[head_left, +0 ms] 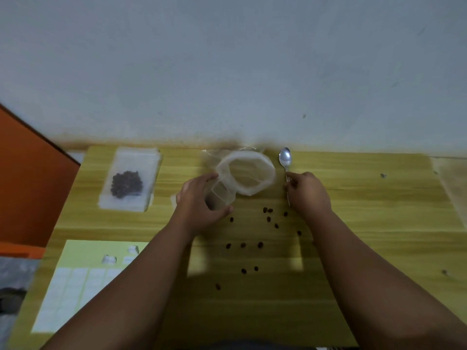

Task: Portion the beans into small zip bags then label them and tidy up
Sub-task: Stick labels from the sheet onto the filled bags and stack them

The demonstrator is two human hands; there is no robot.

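Left grip (199,202) holds container (252,192); beans (260,245) (loose) just beside.

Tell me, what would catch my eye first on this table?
Two hands meet at the middle of the wooden table: the left hand grips a clear container, and the right hand pinches the handle of a spoon beside it. Dark loose beans lie scattered just in front of them. At the far left lies a zip bag, already filled with a portion.
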